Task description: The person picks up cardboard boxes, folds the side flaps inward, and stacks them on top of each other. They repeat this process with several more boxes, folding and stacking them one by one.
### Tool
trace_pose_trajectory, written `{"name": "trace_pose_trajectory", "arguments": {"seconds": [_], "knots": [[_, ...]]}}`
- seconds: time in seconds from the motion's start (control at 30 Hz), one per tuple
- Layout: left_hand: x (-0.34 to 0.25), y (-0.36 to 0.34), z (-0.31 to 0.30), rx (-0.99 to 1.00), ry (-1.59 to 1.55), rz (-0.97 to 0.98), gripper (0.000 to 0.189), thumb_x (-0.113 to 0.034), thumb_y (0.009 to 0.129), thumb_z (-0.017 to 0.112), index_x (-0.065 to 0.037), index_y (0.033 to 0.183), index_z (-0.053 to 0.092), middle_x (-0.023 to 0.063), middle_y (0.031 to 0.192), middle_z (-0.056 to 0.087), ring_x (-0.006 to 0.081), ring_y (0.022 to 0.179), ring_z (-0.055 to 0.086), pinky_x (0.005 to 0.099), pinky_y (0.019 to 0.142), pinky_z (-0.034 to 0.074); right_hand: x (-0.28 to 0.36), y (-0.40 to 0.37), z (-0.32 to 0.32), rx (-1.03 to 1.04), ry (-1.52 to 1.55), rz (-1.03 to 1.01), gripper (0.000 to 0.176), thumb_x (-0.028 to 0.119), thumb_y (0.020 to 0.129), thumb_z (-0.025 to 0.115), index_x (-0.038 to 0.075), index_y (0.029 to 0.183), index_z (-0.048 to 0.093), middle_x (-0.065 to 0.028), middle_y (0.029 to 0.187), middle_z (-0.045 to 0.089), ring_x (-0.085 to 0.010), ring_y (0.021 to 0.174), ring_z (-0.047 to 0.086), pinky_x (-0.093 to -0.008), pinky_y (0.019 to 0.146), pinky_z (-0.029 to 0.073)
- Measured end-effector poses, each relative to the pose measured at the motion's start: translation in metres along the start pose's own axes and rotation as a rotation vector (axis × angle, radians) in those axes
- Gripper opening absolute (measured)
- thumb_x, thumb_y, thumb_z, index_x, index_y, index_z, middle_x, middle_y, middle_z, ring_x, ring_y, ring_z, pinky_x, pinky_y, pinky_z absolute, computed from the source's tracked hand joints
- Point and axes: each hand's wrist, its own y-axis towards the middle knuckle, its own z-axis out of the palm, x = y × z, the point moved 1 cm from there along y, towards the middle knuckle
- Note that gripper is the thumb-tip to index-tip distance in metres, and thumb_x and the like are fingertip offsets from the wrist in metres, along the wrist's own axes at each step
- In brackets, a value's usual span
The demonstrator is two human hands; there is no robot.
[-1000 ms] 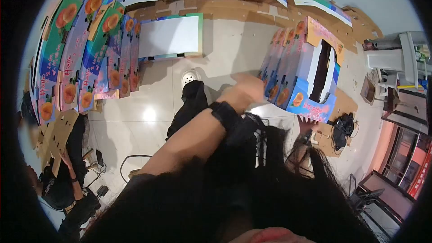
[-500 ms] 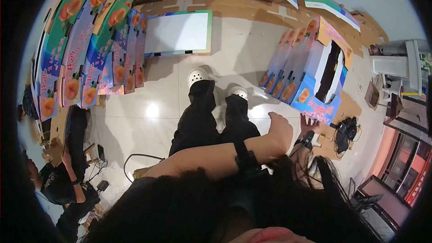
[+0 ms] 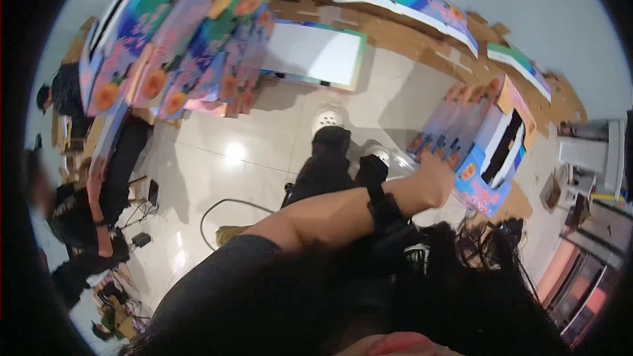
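My left arm reaches across my body, with a black strap round the wrist. My left hand [image 3: 435, 183] is at the near end of a row of printed fruit cartons [image 3: 467, 125] on the right, overlapping their lower edge in this view. The back of that hand faces me and its fingers are hidden, so I cannot tell what they grip. The nearest carton has a blue, pink and orange print and a dark slot in its white-edged end. My right hand is out of sight, with dark hair and the left forearm covering the area below the cartons.
Many similar cartons [image 3: 191, 46] lean together at left. A white-topped carton [image 3: 316, 53] lies ahead on the tiled floor [image 3: 217, 138]. Flattened cardboard [image 3: 422, 43] lines the wall. Another person [image 3: 82, 207] in dark clothes is at far left. A cable [image 3: 221, 204] loops beside me.
The whole view has swung and blurred. My left hand has moved up against the right-hand cartons. My right hand, seen under those cartons before, has gone out of sight.
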Motion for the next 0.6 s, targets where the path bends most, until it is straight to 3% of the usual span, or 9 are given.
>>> {"name": "trace_pose_trajectory", "arguments": {"seconds": [0.03,0.1,0.23,0.33,0.43,0.47,0.5,0.57,0.6], "knots": [[0.013,0.003,-0.014,-0.045,-0.024,-0.015,0.029,-0.029,0.079,0.058,-0.007,0.095,0.067,0.0146,0.095,0.066,0.0343,0.094,0.063,0.0546,0.084,0.042,0.015,0.002,-0.003,-0.008,-0.091,-0.099,0.042,0.021,0.087,0.052,0.005,0.126,0.046,-0.0151,0.120,0.049,-0.0303,0.116,0.047,-0.0466,0.096,0.043],[0.038,0.017,-0.098,0.461,-0.238,-0.141,0.034,-0.033,0.081,0.056,-0.006,0.100,0.065,0.0174,0.096,0.066,0.0368,0.095,0.062,0.0534,0.084,0.045,0.048,0.007,-0.006,-0.052,-0.286,-0.324,0.040,0.019,0.087,0.052,0.003,0.124,0.047,-0.0151,0.119,0.051,-0.0292,0.115,0.048,-0.0445,0.095,0.043],[0.125,-0.024,-0.116,-0.151,-0.325,-0.206,0.034,-0.033,0.083,0.058,-0.006,0.102,0.063,0.0179,0.095,0.065,0.0357,0.090,0.063,0.0443,0.080,0.050,0.108,-0.001,0.008,-0.119,-0.606,-0.782,0.036,0.015,0.088,0.052,0.001,0.122,0.048,-0.0151,0.115,0.054,-0.0270,0.112,0.050,-0.0403,0.093,0.044],[0.207,-0.099,-0.128,-0.219,-0.295,-0.370,0.027,-0.021,0.082,0.060,-0.003,0.102,0.063,0.0167,0.095,0.066,0.0318,0.089,0.065,0.0398,0.078,0.051,0.133,-0.029,0.037,-0.011,-0.694,-1.094,0.033,0.012,0.089,0.052,-0.001,0.120,0.050,-0.0150,0.112,0.056,-0.0253,0.110,0.052,-0.0371,0.092,0.045],[0.265,-0.199,-0.157,-0.597,-0.209,-0.572,0.027,-0.022,0.082,0.064,-0.004,0.102,0.063,0.0120,0.088,0.067,0.0218,0.077,0.066,0.0325,0.070,0.052,0.135,-0.118,0.083,0.340,-0.616,-1.229,0.033,0.012,0.090,0.053,-0.002,0.120,0.050,-0.0147,0.114,0.056,-0.0240,0.108,0.053,-0.0345,0.093,0.044],[0.271,-0.229,-0.180,-0.706,-0.212,-0.682,0.021,-0.022,0.085,0.061,-0.007,0.099,0.063,0.0146,0.087,0.066,0.0240,0.074,0.065,0.0357,0.068,0.051,0.133,-0.161,0.099,0.475,-0.581,-1.221,0.035,0.013,0.091,0.053,-0.002,0.122,0.049,-0.0144,0.118,0.055,-0.0239,0.108,0.054,-0.0340,0.094,0.043],[0.271,-0.251,-0.210,-0.743,-0.197,-0.952,0.020,-0.023,0.086,0.060,-0.006,0.097,0.062,0.0151,0.084,0.066,0.0242,0.073,0.064,0.0351,0.066,0.049,0.127,-0.197,0.112,0.606,-0.549,-1.214,0.037,0.015,0.092,0.053,-0.002,0.124,0.048,-0.0141,0.122,0.054,-0.0238,0.109,0.054,-0.0335,0.096,0.041],[0.292,-0.309,-0.240,-1.303,0.013,-0.762,0.021,-0.023,0.091,0.054,-0.003,0.093,0.058,0.0151,0.081,0.062,0.0272,0.073,0.061,0.0380,0.068,0.047,0.104,-0.260,0.135,0.945,-0.508,-0.928,0.032,0.011,0.091,0.053,0.002,0.122,0.052,-0.0115,0.125,0.054,-0.0215,0.108,0.054,-0.0330,0.091,0.045],[0.317,-0.336,-0.254,-1.490,0.133,-0.787,0.022,-0.022,0.092,0.054,0.000,0.093,0.056,0.0151,0.085,0.062,0.0261,0.075,0.060,0.0388,0.069,0.047,0.098,-0.300,0.140,1.046,-0.544,-1.103,0.032,0.007,0.086,0.055,0.002,0.118,0.054,-0.0127,0.122,0.055,-0.0239,0.106,0.055,-0.0327,0.088,0.046]]}}
